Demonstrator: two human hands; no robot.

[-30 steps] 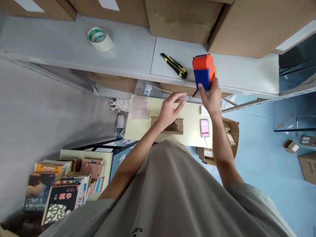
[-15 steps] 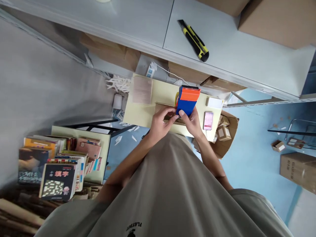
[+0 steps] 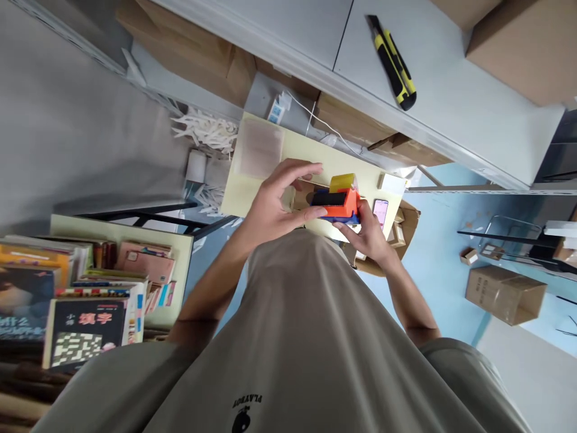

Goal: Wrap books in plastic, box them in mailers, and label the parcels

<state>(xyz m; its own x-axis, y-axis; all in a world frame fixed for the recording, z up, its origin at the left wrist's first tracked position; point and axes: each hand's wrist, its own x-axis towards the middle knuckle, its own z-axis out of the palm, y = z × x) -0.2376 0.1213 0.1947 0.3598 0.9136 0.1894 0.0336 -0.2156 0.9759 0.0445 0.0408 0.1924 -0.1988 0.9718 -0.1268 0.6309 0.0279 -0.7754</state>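
A tape dispenser [image 3: 345, 207] in orange and blue, with a roll of yellowish tape [image 3: 343, 182] showing at its far side, is held above the small table. My right hand [image 3: 367, 231] grips its right end, thumb underneath and fingers partly hidden behind it. On the other side, my left hand [image 3: 282, 198] is open, thumb and fingers spread apart. The left thumb tip is at the dispenser's left end; I cannot tell whether it touches. Behind the hands, part of a brown cardboard box [image 3: 301, 201] shows on the table.
The pale yellow table [image 3: 306, 144] bears a translucent sheet [image 3: 260, 146], a phone [image 3: 380, 211] and a white box [image 3: 391, 183]. A yellow-black utility knife [image 3: 393, 63] lies on the grey shelf [image 3: 288, 24]. Books [image 3: 88, 325] are stacked at left. An open carton [image 3: 408, 231] stands right.
The dispenser has turned from upright to lying level, showing its tape roll. My left hand has released it and spread open to the left. The view has shifted.
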